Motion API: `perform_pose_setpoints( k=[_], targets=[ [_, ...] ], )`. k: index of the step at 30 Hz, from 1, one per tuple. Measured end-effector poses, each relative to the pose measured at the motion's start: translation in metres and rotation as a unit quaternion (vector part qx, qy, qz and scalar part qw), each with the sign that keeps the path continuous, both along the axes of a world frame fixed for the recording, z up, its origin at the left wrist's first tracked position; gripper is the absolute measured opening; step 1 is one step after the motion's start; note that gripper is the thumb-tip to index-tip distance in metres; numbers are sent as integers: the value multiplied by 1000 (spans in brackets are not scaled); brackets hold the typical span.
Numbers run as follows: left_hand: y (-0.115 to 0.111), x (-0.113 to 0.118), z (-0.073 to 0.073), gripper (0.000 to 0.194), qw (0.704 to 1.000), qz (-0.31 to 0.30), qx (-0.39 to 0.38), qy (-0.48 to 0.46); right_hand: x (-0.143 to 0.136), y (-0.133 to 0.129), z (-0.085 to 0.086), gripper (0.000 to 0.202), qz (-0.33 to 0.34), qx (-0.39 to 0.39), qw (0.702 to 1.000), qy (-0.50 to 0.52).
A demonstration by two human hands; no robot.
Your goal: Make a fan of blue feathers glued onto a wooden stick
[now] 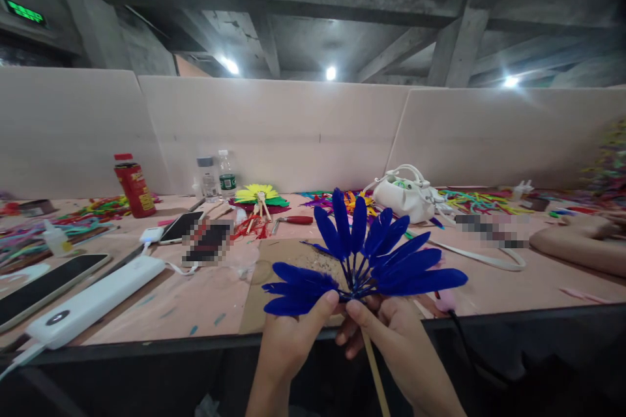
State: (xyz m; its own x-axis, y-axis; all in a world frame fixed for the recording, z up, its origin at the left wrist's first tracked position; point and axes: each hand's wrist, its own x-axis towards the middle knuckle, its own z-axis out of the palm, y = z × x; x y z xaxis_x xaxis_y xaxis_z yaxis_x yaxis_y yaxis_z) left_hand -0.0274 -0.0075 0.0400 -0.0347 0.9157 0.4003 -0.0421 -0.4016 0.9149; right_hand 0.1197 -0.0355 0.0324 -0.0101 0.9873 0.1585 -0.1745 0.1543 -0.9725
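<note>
A fan of deep blue feathers [391, 254] spreads out from one centre, with a pale wooden stick [375, 374] running down below it. My left hand [298, 332] pinches the base of the lower left feathers between thumb and fingers. Close beside it, my right hand [386, 332] grips the centre of the fan at the top of the stick, its thumb in front. The fingers behind the feathers are partly hidden. Beneath the fan lies a brown cardboard sheet [264, 280] on the table.
A white power bank [98, 300] and phones [53, 283] lie left. Behind are a red bottle [134, 186], a yellow feather piece [257, 193], a red-handled tool [296, 219] and a white handbag [403, 195]. Another person's arm [577, 244] rests at right.
</note>
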Motion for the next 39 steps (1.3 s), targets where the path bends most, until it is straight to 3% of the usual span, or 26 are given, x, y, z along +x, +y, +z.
perform_pose_setpoints(
  k=[21,27,34,39],
  targets=[
    [-2,20,-10,17,992,79,-60,-79,2,-1,-5,56,5,2,1000,-30],
    [-4,24,-9,17,989,80,-84,-94,-3,-2,-7,50,-15,9,1000,10],
    [-6,25,-5,17,986,76,-107,-107,-4,0,-14,50,-28,17,999,-5],
    [-8,25,-3,16,984,70,-114,-114,-4,-3,-9,50,-29,27,999,-16]
  ],
)
